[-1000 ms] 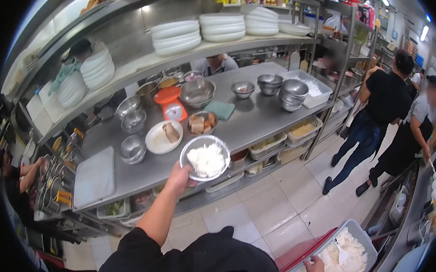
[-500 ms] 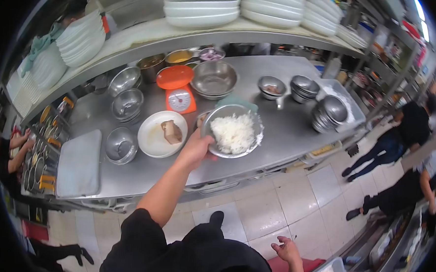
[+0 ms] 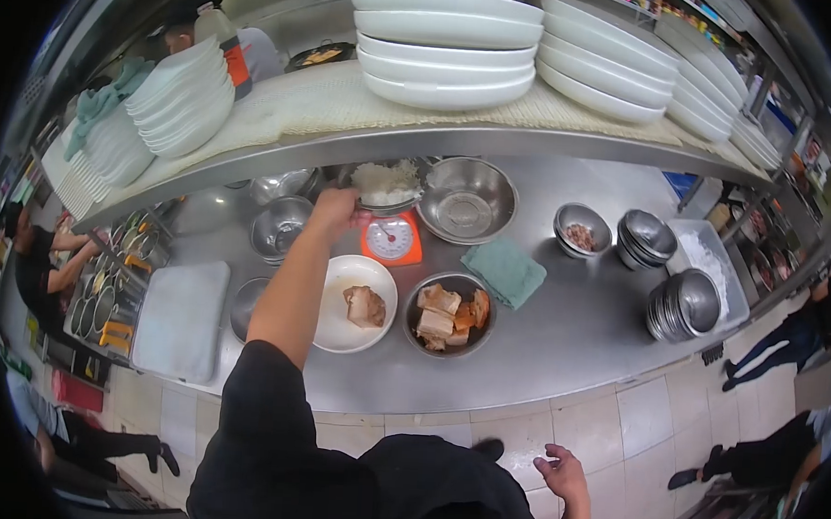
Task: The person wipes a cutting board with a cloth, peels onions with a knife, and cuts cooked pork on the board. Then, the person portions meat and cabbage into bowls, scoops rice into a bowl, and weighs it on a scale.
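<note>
My left hand (image 3: 339,210) is reached out over the counter, its fingers closed on the near left rim of a metal bowl (image 3: 407,208) heaped with white rice (image 3: 387,183). The bowl is at the top of an orange dial scale (image 3: 391,239); the scale's pan is hidden beneath it. Close below my forearm, a white plate (image 3: 331,338) bears a chunk of cooked meat (image 3: 366,307). To its right, several meat pieces (image 3: 440,300) lie in a metal bowl (image 3: 416,346). Down at my side, my right hand (image 3: 564,472) holds nothing, its fingers apart.
A shelf with stacked white dishes (image 3: 445,64) overhangs the counter. A large steel bowl (image 3: 470,206) and a green cloth (image 3: 504,272) are right of the scale. Stacked metal bowls (image 3: 684,306) stand farther right, and a white cutting board (image 3: 182,318) lies left. Other people work nearby.
My left hand has carried the rice bowl away from me, from above the counter's front to the scale. The bowl of meat pieces is now uncovered. My view has shifted.
</note>
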### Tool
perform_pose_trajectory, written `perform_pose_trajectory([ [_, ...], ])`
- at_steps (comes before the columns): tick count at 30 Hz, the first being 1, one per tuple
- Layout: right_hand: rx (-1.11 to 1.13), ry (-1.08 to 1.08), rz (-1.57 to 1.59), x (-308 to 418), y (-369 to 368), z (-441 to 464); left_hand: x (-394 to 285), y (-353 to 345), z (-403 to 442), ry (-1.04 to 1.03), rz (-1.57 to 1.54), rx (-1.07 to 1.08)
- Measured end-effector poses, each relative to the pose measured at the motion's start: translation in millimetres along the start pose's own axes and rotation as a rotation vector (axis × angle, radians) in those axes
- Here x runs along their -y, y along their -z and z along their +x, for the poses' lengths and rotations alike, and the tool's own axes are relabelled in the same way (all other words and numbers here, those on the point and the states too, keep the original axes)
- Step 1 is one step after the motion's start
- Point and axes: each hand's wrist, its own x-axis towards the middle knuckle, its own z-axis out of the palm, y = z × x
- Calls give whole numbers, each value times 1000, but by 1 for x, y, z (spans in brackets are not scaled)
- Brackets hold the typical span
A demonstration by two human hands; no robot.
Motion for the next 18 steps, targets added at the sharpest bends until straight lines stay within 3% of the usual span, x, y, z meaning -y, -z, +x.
perform_pose_trajectory([
  [9,93,245,69,47,96,101,14,-6,24,80,-25,-166],
  [18,214,483,79,88,164,183,0,-36,-10,84,-32,-347],
])
